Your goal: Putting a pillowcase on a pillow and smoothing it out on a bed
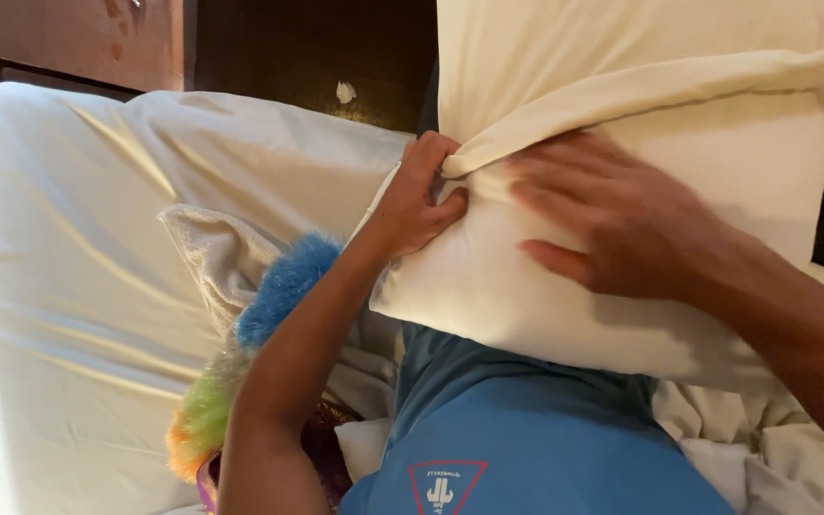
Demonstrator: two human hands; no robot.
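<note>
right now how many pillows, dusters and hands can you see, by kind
pillows: 2, a cream one gripped by both hands, and a white one lying on the bed
feather dusters: 1, multicoloured, under the left arm
hands: 2, left hand pinching the pillowcase edge, right hand flat on the pillow
total: 5

Two hands were in view: the left hand (420, 200) and the right hand (612, 215), both on one cream pillow (717, 172). One bed (78, 286) with a white sheet lay beneath. One multicoloured feather duster (259, 334) rested on it, beside one beige cloth (216, 253). One small white scrap (345, 92) lay on the dark floor (307, 48).
</note>
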